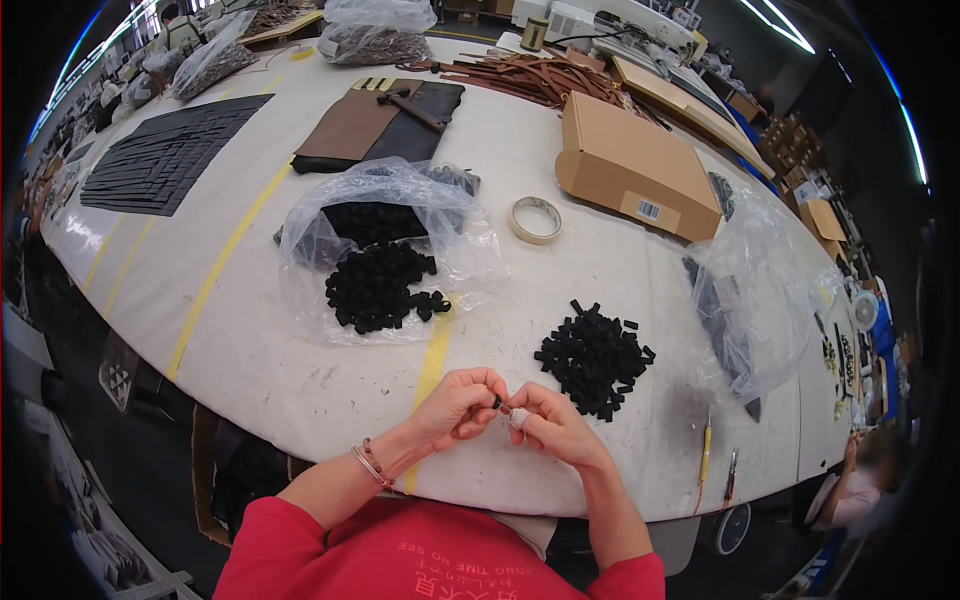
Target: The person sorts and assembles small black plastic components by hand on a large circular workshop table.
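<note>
The pile of small pieces is plain black, like the heap in the colourless clear bag. Yellow stripes cross the off-white table. The box is cardboard brown, the tape roll cream, the shirt red.

This is a workshop, or a small factory floor, for making soft goods. A long pale worktable marked with yellow lines carries a pile of brown straps, rows of dark strips and loose heaps of small black pieces. Cardboard box, tape roll, stacked stock behind and bright tube lights overhead all suit a production room
</note>
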`<state>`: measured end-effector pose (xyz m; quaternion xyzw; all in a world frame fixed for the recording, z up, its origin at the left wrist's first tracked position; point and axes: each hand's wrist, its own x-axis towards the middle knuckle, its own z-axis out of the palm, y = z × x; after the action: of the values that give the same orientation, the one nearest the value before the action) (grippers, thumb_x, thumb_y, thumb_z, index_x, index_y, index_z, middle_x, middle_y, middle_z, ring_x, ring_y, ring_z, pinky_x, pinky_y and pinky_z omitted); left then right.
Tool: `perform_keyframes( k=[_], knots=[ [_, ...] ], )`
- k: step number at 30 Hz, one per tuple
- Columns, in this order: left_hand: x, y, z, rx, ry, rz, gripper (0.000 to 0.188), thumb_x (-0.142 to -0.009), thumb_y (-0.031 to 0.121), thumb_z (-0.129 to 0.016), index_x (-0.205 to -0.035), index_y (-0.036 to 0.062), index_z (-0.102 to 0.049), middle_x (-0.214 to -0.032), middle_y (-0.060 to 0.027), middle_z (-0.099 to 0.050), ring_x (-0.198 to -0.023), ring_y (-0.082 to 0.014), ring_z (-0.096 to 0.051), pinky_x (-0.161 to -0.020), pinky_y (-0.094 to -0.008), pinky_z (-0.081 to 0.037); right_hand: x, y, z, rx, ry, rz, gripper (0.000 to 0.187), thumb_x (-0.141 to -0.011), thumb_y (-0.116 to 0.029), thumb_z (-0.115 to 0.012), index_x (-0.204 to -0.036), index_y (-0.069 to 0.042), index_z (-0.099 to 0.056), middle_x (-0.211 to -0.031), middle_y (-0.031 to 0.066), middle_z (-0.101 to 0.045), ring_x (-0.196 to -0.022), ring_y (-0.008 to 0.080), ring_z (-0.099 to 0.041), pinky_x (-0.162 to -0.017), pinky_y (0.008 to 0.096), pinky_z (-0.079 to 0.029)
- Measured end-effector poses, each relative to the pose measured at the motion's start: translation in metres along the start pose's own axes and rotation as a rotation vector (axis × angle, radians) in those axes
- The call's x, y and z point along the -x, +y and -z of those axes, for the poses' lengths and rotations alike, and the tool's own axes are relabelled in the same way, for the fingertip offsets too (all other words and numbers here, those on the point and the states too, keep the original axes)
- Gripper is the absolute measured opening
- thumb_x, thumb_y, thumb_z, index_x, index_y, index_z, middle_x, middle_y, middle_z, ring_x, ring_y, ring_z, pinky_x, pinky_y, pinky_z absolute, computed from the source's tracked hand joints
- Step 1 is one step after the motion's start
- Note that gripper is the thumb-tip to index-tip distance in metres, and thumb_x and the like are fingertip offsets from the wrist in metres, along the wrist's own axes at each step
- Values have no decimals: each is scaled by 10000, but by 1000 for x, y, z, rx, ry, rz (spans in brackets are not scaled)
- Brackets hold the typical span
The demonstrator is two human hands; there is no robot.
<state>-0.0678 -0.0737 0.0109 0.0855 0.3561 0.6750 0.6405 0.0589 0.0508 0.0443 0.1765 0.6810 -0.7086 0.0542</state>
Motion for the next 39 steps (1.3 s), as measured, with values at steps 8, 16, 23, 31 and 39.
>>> perform_keyframes(
  k=[8, 16, 23, 31, 39],
  knots=[
    [0, 0, 5, 81, -82, 106, 123, -721, 5, -416, -786, 20, -518, -523, -39, -486, -301, -56, -329, -270, -165, -246, 2, -10, 3, 150, -66, 19, 112, -809, -69, -445, -867, 10, -499, -662, 18, -520, -620, 77, -502, -569, 212, -399],
    [6, -1, -11, -158, 144, -93, 102, -744, -8, -421, -785, 14, -512, -557, -46, -521, -341, -81, -416, -307, -191, -315, -4, 6, -1, 99, 69, 47, 107, -781, -95, -518, -819, 5, -529, -598, 23, -514, -534, 58, -457, -480, 218, -368],
    [10, -27, -12, -880, 220, -955, 91, -773, -34, -424, -803, 17, -492, -574, -50, -540, -425, -93, -483, -370, -196, -351, -15, 11, -24, 532, 500, 285, 92, -793, -62, -484, -834, 2, -534, -527, 97, -516, -477, 197, -533, -434, 308, -370],
    [1, -5, 4, 132, -115, 59, 327, -885, 339, -380, -827, 46, -511, -570, -51, -529, -374, -98, -446, -305, -182, -297, -12, 19, -30, 643, 636, 489, 121, -783, -40, -486, -894, 4, -499, -658, 132, -574, -561, 283, -574, -500, 336, -443],
    [18, -16, -10, 469, 55, 68, 236, -855, 254, -439, -811, 46, -541, -557, -25, -500, -367, -97, -391, -327, -204, -294, -9, 35, -40, 603, 628, 585, 132, -789, -37, -495, -913, -3, -469, -659, 114, -567, -510, 215, -555, -460, 298, -414]
  ],
)
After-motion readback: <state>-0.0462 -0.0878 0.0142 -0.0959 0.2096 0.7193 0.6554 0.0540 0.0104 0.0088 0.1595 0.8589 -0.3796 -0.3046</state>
